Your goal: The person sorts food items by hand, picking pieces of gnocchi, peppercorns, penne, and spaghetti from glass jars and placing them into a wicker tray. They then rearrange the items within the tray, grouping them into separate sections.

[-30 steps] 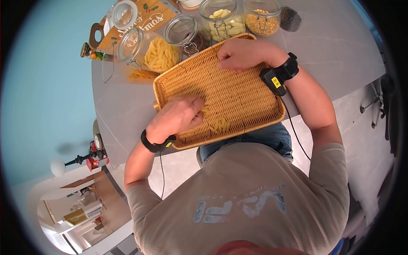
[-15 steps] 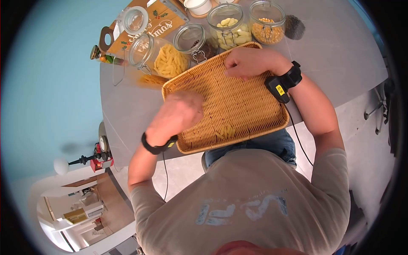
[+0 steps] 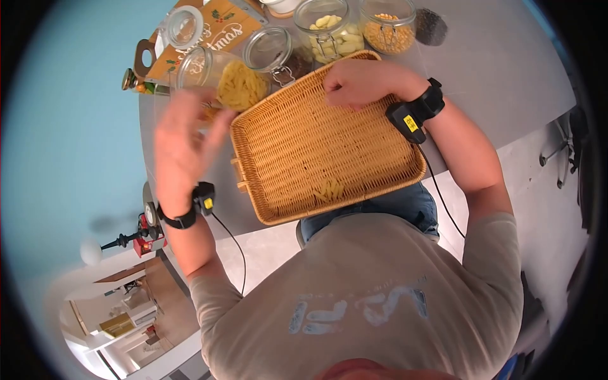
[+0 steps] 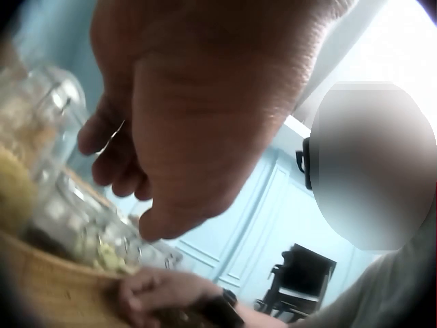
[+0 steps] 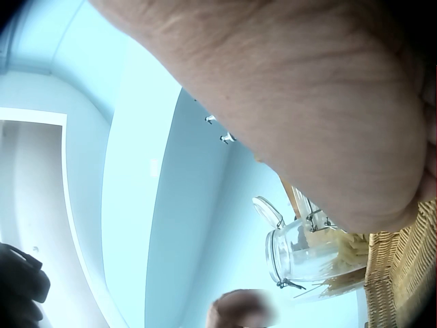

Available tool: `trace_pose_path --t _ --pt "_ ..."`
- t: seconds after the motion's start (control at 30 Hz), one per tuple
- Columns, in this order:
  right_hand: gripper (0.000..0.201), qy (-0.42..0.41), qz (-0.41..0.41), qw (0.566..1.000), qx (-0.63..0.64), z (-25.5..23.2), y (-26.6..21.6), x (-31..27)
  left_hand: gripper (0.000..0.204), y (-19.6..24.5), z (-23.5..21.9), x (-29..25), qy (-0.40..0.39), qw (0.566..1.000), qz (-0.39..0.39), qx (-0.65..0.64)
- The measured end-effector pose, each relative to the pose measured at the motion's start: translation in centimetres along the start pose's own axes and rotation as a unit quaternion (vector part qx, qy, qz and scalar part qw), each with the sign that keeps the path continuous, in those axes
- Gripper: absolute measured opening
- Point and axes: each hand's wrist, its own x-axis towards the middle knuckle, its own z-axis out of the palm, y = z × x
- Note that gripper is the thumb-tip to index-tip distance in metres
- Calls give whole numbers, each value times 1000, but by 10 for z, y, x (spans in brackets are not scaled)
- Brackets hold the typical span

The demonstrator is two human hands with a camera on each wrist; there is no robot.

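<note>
My left hand (image 3: pixel 183 139) is raised left of the wicker basket (image 3: pixel 285 145), blurred, its fingers and thumb spread apart with nothing visible between them. Its fingertips overlap the mouth area of a tipped glass jar of penne (image 3: pixel 242 85). The right hand (image 3: pixel 359 82) rests at the basket's far right side, its fingers loosely curled, and no item shows in it. A few pieces of penne (image 3: pixel 329 190) lie in the basket near its front edge. In the right wrist view the penne jar (image 5: pixel 300 249) lies with its hinged lid swung back, beside the basket's wicker wall (image 5: pixel 382 273).
Behind the basket stand glass jars holding dark contents (image 3: pixel 297 66), pale pieces (image 3: pixel 342 45) and corn kernels (image 3: pixel 388 35). A wooden box with white lettering (image 3: pixel 215 38) is at the back left, beside a small bottle (image 3: pixel 130 80). The grey table (image 3: pixel 500 76) extends right.
The left hand has lifted out of the basket and swung left toward the penne jar, its fingers spreading. The right hand keeps its place. The penne at the basket's front edge stay put.
</note>
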Motion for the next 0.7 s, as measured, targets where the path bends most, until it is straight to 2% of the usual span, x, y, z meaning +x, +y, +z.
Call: trace_pose_path --t 0.07,0.13,0.23,0.33,0.43,0.53,0.63,0.7 --pt "40 -4 12 1000 -1 0 -3 -1 34 7 24 -14 -98 981 161 -50" --pt "39 -5 18 1000 -3 0 -4 0 41 20 51 -31 -242 945 174 -132" --pt "39 -5 20 1000 -5 -1 -3 0 40 33 82 -49 -356 896 206 -168" --pt "38 -4 21 1000 -9 0 -1 2 38 38 94 -57 -396 883 203 -152" --pt "38 -4 23 1000 -11 1 -1 3 33 35 100 -58 -365 888 217 -177" --pt "39 -7 20 1000 -16 0 -2 2 29 28 105 -59 -390 884 201 -163" --pt "39 -7 18 1000 -12 0 -2 1 17 28 103 -57 -339 902 190 -187" --pt "38 -10 11 1000 -11 0 -1 2 17 28 102 -56 -331 908 185 -181"
